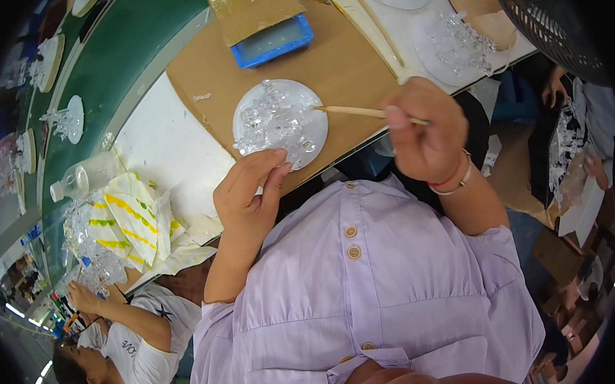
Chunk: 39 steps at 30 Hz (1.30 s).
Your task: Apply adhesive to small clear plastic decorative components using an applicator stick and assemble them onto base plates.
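Observation:
A round white disc (313,135) lies on a brown cardboard sheet, with a cluster of clear plastic-looking pieces (270,121) on it. At the disc's near edge, my left hand (246,192) is closed, thumb and fingertips pinched on a small clear piece (289,159) beside the cluster. My right hand (426,127) grips a thin wooden stick (359,111) held almost level. Its pointed, amber-tinted tip is over the disc's right edge; whether it touches anything I cannot tell.
Beyond the disc stands a blue tray (275,44), partly covered by cardboard (256,10). Left are a clear bottle (87,174) and crumpled patterned plastic (131,218). A green conveyor (117,70) carries similar discs. A dark fan (552,23) is at upper right; a co-worker (131,340) sits left.

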Motion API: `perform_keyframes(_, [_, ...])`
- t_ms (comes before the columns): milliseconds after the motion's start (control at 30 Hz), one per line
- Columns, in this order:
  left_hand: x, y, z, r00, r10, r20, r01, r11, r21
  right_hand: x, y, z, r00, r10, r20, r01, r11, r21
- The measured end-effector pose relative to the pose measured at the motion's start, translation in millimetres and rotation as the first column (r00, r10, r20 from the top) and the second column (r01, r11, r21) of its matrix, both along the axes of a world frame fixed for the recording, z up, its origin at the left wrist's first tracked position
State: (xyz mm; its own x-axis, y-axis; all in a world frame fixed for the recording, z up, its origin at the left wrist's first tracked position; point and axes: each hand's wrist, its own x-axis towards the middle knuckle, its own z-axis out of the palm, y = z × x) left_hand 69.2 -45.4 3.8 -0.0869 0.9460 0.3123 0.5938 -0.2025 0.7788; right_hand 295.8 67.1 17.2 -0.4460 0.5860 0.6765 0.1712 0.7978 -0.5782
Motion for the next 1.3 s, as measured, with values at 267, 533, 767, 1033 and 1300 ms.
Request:
perform_keyframes(267, [0,-1,-2,1.000,0.003,-0.017,-0.003,1.000,-0.008,-7,4,-8,0.997,0.065,0.029,-0.066,0.998,0.024])
perform_keyframes(533, [0,0,-3,1.000,0.000,-0.004,0.000,1.000,0.003,-14,13,-13,0.997,0.044,0.057,-0.048,0.996,0.081])
perform_keyframes(767, [1,2,-2,0.999,0.011,-0.034,-0.010,1.000,0.011,-6,7,-5,0.993,0.115,0.029,-0.115,0.993,0.011])
perform_keyframes(1033, [3,3,-3,0.999,0.019,-0.030,-0.019,1.000,0.012,-3,10,-13,0.997,0.068,0.043,-0.070,0.996,0.054])
perform_keyframes(1300, [3,3,-4,0.999,0.021,-0.038,-0.020,1.000,0.018,-5,8,-13,0.999,0.038,0.020,-0.039,0.997,0.063])
